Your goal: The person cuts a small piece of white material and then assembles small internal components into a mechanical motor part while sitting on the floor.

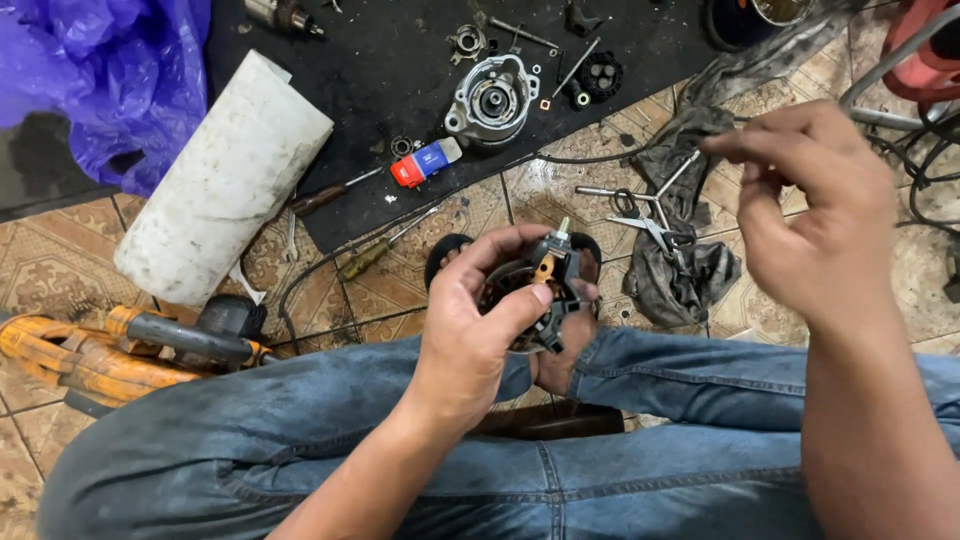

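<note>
Head view: left hand (480, 330) fingers (520, 300) clamp a round black motor part (545, 275) with a copper tab, above the denim lap (600, 440). Right hand (815, 210) hovers higher, fingertips (725, 145) pinched together, perhaps on something tiny. Pliers (650, 225) on a grey rag (690, 270), screwdrivers (375, 255), a metal housing (492, 100) on a black mat (400, 60) crowd the tiled floor (60, 260) ahead.

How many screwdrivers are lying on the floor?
2. One with a dark red handle lies at the black mat's edge, by the white roll. One with a yellowish handle lies on the tiles below it. More may hide under the rag.
</note>
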